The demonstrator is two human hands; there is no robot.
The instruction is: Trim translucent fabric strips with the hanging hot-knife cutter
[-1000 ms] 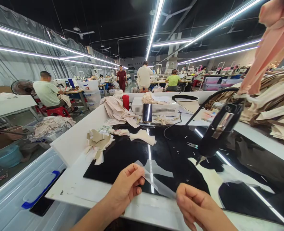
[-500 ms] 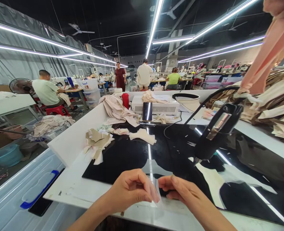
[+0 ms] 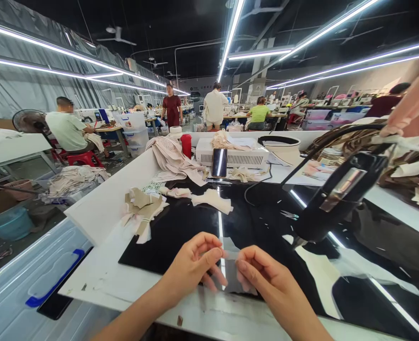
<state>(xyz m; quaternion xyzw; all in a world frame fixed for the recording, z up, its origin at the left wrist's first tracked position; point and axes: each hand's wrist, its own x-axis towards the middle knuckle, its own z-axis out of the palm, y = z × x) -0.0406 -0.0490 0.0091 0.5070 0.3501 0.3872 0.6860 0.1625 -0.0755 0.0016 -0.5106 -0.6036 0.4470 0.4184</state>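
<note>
Spanning the foreground, a white table (image 3: 99,274) carries a glossy black mat (image 3: 181,227) that mirrors the ceiling lights. Over the mat's right part leans a black tool (image 3: 332,199), tip down and close to the surface, its cable running back toward a white box (image 3: 236,158); a phone (image 3: 219,162) stands against the box's front and a red cup (image 3: 186,145) stands to its left. Beige fabric scraps (image 3: 141,210) lie at the mat's left edge. At the near edge, the left hand (image 3: 191,265) and right hand (image 3: 266,279) sit close together, each pinching an upper corner of a clear film piece (image 3: 231,279) with thumb and forefinger; it hangs between them just above the mat.
</note>
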